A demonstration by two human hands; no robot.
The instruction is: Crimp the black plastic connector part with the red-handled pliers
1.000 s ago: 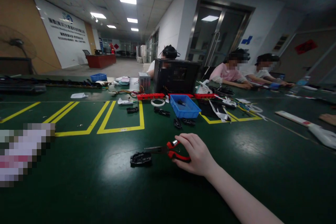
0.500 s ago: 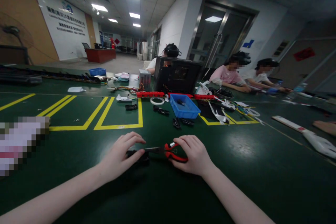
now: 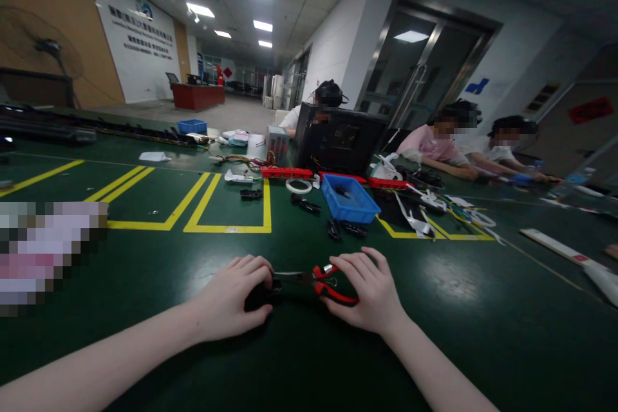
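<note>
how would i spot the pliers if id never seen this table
On the green table, look to the near middle. The pliers reach out from the right hand. Their red, spread handles set them apart from the black part at the left hand.

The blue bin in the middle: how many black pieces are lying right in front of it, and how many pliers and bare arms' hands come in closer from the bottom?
Black pieces in front of the bin: 2
Pliers: 1
Hands: 2, left hand and right hand
Total: 5
</note>
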